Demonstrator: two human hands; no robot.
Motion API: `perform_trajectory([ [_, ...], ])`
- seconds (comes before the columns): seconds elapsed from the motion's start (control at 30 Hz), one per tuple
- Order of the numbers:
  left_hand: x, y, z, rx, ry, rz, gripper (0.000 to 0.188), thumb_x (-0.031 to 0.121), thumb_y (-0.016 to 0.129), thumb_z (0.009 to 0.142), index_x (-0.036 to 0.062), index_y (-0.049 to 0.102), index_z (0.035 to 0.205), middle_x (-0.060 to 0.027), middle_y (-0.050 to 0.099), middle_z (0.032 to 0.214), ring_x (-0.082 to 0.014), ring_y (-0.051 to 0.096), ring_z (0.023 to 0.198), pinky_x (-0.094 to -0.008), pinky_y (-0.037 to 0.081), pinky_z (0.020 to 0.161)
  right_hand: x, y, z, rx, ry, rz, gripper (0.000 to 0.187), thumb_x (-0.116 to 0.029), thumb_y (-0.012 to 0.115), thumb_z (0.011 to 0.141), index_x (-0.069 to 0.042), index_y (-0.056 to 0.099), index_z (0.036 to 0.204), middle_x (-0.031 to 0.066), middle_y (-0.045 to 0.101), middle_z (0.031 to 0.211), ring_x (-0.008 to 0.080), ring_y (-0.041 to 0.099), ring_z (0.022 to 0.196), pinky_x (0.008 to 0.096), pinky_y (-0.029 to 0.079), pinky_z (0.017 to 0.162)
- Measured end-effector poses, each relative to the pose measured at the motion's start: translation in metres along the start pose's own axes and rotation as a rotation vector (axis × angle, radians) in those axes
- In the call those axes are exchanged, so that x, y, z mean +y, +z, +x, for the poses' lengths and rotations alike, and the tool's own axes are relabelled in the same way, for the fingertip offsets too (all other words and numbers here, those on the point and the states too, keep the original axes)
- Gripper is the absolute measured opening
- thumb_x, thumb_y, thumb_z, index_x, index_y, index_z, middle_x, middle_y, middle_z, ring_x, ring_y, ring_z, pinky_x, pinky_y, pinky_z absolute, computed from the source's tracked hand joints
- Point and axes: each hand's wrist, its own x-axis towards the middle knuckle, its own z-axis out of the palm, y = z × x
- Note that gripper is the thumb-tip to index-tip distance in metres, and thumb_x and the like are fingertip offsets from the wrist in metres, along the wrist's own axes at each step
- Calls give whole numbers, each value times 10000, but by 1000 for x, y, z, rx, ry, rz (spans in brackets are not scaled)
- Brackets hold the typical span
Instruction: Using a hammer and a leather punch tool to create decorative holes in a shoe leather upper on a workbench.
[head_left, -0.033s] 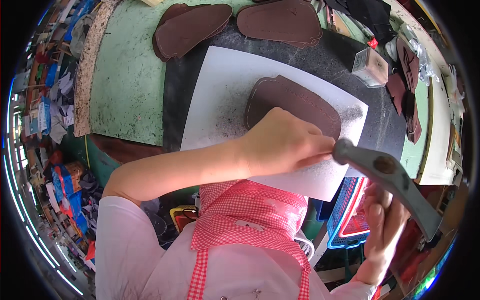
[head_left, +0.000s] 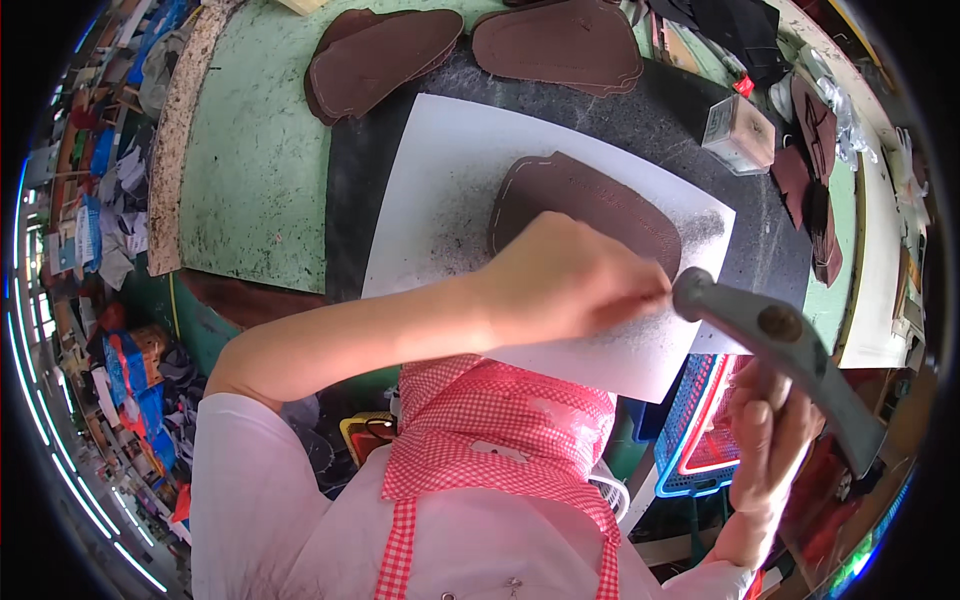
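A dark brown leather-like piece (head_left: 590,195) with pale stitch-like marks along its edge lies flat on a smudged white sheet (head_left: 430,180). Over its near edge is my left hand (head_left: 570,275), its fingers pinched together and blurred; whatever they hold is hidden. My right hand (head_left: 762,450), lower right, is wrapped round the handle of a grey metal hammer (head_left: 815,370). The hammer's round face is close beside my left fingertips, and from this angle I cannot tell whether they touch. My own fingers and the hammer head hide most of the handle.
More brown cut pieces (head_left: 555,45) lie along the far side of the dark board (head_left: 370,160). A clear block-shaped box (head_left: 740,135) stands at the far right, near brown scraps (head_left: 820,220). Blue and red plastic baskets (head_left: 690,440) sit below the table's near edge.
The hammer face has shifted slightly up and to the right, a little away from my left fingertips. My left fingers look more blurred. The brown piece lies where it was.
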Motion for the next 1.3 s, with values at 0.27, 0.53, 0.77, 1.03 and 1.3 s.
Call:
perform_trajectory([
  [0.27, 5, -9, 12, -157, -153, -121, 108, 138, 675, 842, 64, 668, 920, -49, 692, 815, -190, 684, 705, -262, 533, 642, 13, -71, 36, -919, -114, 360, 425, -384, 514, 959, 27, 531, 851, 53, 570, 690, 79, 578, 612, 208, 461, 539],
  [0.53, -6, -14, 8, -141, -237, -393, 96, 115, 669, 859, 57, 674, 935, -81, 692, 798, -137, 705, 764, -231, 532, 699, 39, -60, -10, -252, -51, 583, 396, -373, 513, 974, 23, 520, 981, 60, 543, 747, 86, 561, 634, 195, 467, 567],
  [0.77, -4, -9, -6, -73, -28, -40, 144, 210, 675, 853, 88, 670, 928, -35, 685, 788, -224, 655, 655, -288, 520, 615, 11, 4, 2, -55, 1, 107, 474, -438, 472, 967, 2, 474, 1146, -9, 427, 662, 30, 318, 513, 192, 212, 461],
  [1.03, 0, -17, -2, -172, -87, -80, 121, 144, 663, 858, 56, 657, 941, -56, 706, 886, -141, 700, 737, -236, 530, 683, 8, -56, 9, -402, 60, 231, 70, -29, 597, 841, 14, 627, 887, 129, 624, 927, 234, 602, 839, 329, 470, 773],
  [1.3, -9, -21, -5, -155, -220, -355, 126, 129, 651, 861, 50, 658, 959, -73, 700, 845, -168, 701, 759, -262, 533, 700, 20, -35, -7, 24, -79, 421, 390, -378, 523, 943, 3, 498, 861, 50, 535, 659, 114, 503, 495, 211, 402, 495],
])
